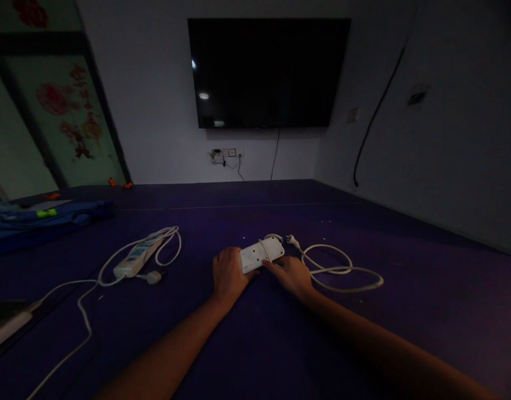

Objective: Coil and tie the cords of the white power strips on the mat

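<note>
A white power strip (261,254) lies on the dark purple floor mat (255,344) in front of me. My left hand (228,275) grips its near left end with fingers curled round it. My right hand (291,274) rests against its near right side, fingers touching the strip's edge. The strip's white cord (342,271) loops over the strip once and then curls in loose loops to the right, ending in a plug (292,240) just beyond the strip.
A second white power strip (136,258) with its cord and plug lies to the left. Blue fabric (42,218) sits at far left. A dark TV (267,72) hangs on the far wall above wall sockets (226,154). A flat object (7,322) lies at the left edge.
</note>
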{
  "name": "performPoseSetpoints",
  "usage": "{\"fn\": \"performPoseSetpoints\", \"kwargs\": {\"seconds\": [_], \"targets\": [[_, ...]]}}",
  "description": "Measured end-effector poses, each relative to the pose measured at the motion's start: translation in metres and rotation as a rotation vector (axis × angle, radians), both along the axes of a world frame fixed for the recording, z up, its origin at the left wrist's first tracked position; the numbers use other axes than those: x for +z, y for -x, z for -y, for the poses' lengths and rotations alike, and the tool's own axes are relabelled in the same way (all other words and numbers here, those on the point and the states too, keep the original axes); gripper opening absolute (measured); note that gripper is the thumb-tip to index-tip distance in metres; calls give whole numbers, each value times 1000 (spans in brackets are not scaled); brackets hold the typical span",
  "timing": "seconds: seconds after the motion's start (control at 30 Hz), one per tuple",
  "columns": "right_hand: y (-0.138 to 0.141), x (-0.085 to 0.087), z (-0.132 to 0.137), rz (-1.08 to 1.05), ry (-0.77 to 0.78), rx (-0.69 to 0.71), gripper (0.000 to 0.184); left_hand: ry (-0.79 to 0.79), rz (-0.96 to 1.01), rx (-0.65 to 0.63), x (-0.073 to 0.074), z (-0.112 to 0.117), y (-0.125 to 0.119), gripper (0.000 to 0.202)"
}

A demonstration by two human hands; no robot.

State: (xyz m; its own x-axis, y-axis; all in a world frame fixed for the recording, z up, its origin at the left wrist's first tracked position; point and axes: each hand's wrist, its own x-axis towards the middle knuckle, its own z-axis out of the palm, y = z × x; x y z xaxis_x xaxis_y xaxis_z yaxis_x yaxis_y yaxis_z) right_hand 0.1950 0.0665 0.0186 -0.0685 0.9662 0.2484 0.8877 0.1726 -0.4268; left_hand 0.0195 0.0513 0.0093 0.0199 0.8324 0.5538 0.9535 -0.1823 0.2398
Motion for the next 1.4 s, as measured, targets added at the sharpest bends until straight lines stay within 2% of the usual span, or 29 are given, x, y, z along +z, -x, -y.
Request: {"fn": "performPoseSetpoints", "kwargs": {"seconds": [0.17, 0.37, 0.63, 0.9, 1.4], "targets": [[0, -1, -1, -19, -14, 9, 56, 19, 13, -12, 1, 0, 1, 70], [-2, -5, -5, -73, -36, 43, 50, -26, 17, -87, 3, 2, 3, 49], [0, -2, -6, 53, -18, 29, 54, -40, 43, -58, 1, 3, 2, 49], [0, 1, -3, 113, -63, 20, 60, -89, 19, -43, 4, 6, 1, 49], [5, -6, -5, 130, -74, 100, 54, -175, 21, -35, 2, 4, 1, 48]]}}
